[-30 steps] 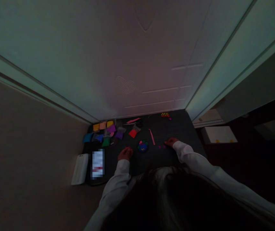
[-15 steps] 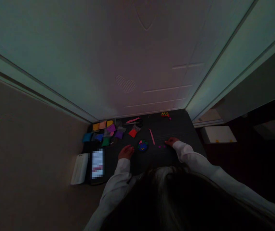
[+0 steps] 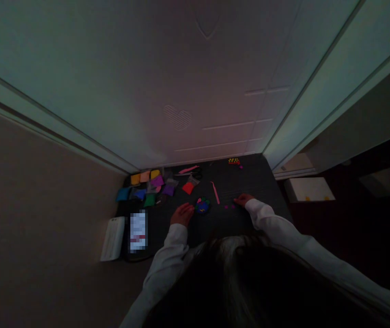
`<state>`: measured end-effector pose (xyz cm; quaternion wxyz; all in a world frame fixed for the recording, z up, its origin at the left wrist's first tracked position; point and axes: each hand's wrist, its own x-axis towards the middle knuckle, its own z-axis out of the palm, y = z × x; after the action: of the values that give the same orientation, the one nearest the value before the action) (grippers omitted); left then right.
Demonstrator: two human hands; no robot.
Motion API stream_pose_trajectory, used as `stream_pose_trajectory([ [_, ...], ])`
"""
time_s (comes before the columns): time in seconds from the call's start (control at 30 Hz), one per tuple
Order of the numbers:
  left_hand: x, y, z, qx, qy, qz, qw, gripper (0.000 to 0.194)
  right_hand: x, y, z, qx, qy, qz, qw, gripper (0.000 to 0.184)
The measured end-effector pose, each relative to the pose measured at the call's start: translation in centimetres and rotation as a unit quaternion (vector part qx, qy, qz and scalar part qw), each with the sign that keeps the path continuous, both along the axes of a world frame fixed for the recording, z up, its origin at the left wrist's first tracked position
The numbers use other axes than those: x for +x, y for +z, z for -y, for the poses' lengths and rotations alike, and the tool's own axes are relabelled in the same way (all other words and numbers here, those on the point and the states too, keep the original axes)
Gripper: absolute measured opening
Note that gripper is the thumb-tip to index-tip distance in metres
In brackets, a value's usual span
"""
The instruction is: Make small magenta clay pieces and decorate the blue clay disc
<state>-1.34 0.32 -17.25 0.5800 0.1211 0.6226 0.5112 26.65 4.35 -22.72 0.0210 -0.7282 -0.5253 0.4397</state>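
A round, dark blue piece (image 3: 202, 208) with green and pink bits on its edge and small yellow marks lies on the dark tabletop. My left hand (image 3: 182, 214) is at its left side, fingers stretched toward the rim; whether they touch it I cannot tell. To the right, my right hand (image 3: 243, 199) rests low over the table with its fingers drawn together, and anything between the fingertips is too small to make out. Beside those fingertips are two tiny purple pieces (image 3: 229, 207). Pink tweezers (image 3: 215, 193) lie between the hands, beyond the blue piece.
Several small bags of coloured material (image 3: 150, 199) cover the table's back left, with a red one (image 3: 188, 187) nearer the middle. Scissors (image 3: 195, 174) and a pink tool (image 3: 188, 169) lie behind. A blurred phone screen (image 3: 138, 231) is at left; a red-and-yellow piece (image 3: 233, 161) sits by the wall.
My left hand has moved right and slightly up, closer to the blue piece. My right hand stays by the purple pieces.
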Motion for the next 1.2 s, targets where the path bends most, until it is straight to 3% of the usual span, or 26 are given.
stream_pose_trajectory([
  [0.3, -0.2, -0.9, 0.0, -0.025, 0.02, -0.002, 0.999, 0.014, 0.0, -0.9, 0.2, 0.025, 0.014, 0.014, 1.0, 0.025],
  [0.73, 0.6, -1.0, 0.4, 0.002, 0.007, 0.045, 0.999, 0.02, 0.1, -1.7, 0.4, 0.041, 0.027, 0.003, 0.999, 0.021],
  [1.2, 0.7, -1.5, 0.5, -0.015, 0.018, 0.032, 0.999, 0.026, 0.1, -1.9, 0.5, 0.042, 0.014, 0.0, 0.999, 0.023],
])
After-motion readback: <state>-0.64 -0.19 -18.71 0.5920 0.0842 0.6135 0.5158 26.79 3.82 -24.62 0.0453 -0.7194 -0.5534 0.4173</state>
